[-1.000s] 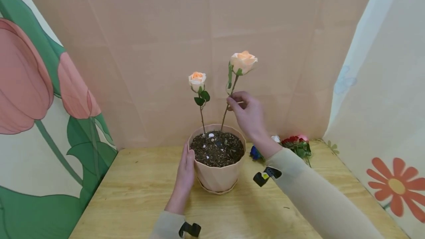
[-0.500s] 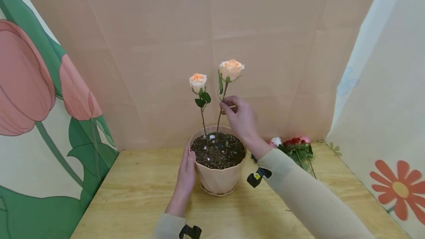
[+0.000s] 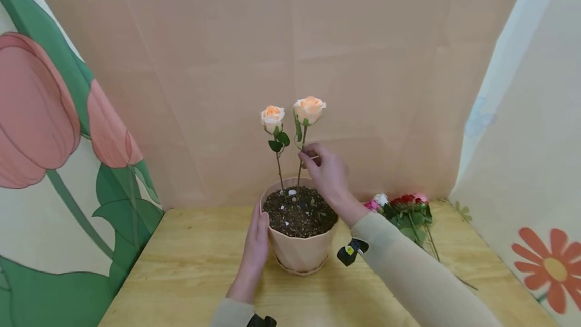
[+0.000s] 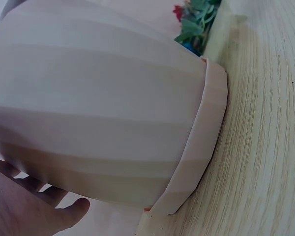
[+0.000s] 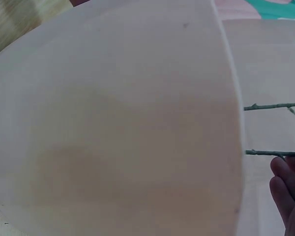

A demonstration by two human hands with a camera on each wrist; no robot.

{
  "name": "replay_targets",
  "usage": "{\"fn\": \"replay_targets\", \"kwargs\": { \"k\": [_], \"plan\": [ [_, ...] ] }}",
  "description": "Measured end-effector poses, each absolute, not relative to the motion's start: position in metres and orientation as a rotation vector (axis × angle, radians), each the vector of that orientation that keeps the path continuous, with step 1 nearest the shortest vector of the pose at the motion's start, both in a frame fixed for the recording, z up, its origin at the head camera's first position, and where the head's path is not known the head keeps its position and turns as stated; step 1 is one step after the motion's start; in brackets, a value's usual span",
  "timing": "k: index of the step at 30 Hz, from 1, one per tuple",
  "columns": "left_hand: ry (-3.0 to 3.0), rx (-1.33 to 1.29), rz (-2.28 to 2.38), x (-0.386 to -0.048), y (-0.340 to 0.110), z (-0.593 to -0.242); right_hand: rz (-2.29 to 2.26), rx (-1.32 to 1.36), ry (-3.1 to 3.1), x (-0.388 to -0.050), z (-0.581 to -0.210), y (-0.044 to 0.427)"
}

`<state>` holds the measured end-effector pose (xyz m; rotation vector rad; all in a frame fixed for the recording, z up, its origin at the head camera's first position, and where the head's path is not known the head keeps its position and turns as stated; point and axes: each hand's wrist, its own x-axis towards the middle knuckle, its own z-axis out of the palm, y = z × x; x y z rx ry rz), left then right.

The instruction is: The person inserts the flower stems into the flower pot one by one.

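Observation:
A pale pink flowerpot (image 3: 301,254) filled with dark soil (image 3: 303,218) stands on the table. My left hand (image 3: 256,241) rests against the pot's left side, with fairly straight fingers; the left wrist view shows its fingers (image 4: 49,194) along the pot wall. Between thumb and fingers, my right hand (image 3: 327,173) pinches the stem of a peach rose (image 3: 309,111), whose lower end is at the soil near the back rim. To its left, a smaller peach rose (image 3: 273,119) stands upright in the soil. In the right wrist view, the pot wall (image 5: 123,118) hides the soil.
Behind my right forearm lie several artificial flowers (image 3: 410,211), red, pink and white, with green leaves and stems, on the wooden table (image 3: 195,256). A pinkish backdrop (image 3: 218,90) hangs behind. Printed cloth panels border the left and right sides.
My right hand has moved left and down with the rose, bringing its bloom lower and closer to the smaller rose. My left hand stays on the pot. The head view has shifted slightly.

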<state>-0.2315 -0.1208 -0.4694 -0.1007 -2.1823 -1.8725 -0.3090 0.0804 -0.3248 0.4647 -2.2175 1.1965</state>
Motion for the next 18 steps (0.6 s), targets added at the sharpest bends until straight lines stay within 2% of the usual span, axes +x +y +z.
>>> {"fn": "replay_targets", "kwargs": {
  "k": [18],
  "plan": [
    [-2.169,-0.091,-1.858,-0.232,-0.114,-0.467,1.231,0.455,-2.272,-0.321,-0.339,0.085]
  ]
}}
